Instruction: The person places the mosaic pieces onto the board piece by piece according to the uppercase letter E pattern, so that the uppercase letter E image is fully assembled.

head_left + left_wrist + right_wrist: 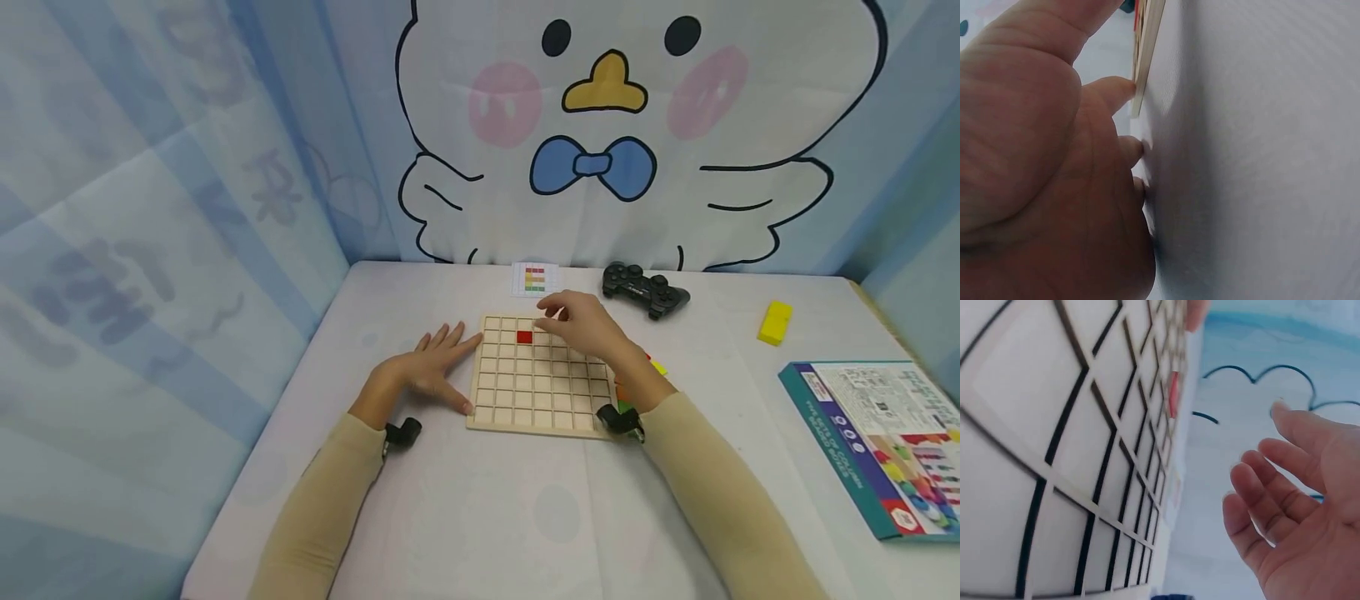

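Note:
A square wooden grid board (536, 379) lies on the table, with one red tile (525, 337) in a cell near its far edge. My left hand (427, 367) is spread flat at the board's left side. Its thumb reaches the near left corner and its index fingertip touches the left edge, as the left wrist view also shows. My right hand (581, 325) hovers over the far right part of the board. In the right wrist view this hand (1291, 494) has loosely bent fingers, thumb apart from them, and nothing between them.
Behind the board lie a small card (535, 280) with a coloured pattern and a black game controller (645, 290). Yellow blocks (775, 322) and a teal-edged box (877, 450) are at the right. Coloured pieces (659, 367) show partly behind my right forearm.

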`<act>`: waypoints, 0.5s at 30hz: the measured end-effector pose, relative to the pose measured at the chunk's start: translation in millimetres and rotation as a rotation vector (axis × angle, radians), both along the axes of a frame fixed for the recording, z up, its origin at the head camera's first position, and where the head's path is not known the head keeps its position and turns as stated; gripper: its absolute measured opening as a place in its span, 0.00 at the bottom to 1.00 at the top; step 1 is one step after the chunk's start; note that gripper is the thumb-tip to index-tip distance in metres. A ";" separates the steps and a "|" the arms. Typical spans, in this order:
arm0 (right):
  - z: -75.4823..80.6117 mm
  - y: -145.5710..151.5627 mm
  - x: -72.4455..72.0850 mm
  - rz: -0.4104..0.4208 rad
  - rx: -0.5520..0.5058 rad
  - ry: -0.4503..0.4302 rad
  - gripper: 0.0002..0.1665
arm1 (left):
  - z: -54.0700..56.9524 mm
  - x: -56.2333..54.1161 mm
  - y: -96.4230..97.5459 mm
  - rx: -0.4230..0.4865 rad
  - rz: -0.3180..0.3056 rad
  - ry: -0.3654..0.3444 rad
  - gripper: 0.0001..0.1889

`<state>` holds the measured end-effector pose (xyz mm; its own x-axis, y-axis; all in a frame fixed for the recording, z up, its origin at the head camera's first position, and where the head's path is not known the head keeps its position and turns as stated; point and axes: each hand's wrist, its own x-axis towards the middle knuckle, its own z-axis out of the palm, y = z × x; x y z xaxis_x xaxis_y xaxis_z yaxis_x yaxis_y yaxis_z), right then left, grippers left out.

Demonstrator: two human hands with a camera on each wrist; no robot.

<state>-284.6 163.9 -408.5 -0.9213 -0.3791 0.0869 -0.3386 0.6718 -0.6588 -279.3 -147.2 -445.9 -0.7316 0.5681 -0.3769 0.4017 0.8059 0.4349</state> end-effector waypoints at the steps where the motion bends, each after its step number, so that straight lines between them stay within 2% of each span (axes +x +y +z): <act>1: 1.8 3.9 4.4 -0.015 -0.019 0.006 0.24 | -0.2 0.4 -0.1 0.001 0.000 -0.002 0.69; 7: 5.0 30.1 21.3 -0.092 -0.064 0.067 0.24 | 0.2 1.0 0.0 -0.002 -0.008 0.000 0.69; 15: 11.6 64.2 23.6 -0.136 -0.063 0.087 0.24 | 2.1 1.1 -0.5 -0.024 -0.004 0.009 0.69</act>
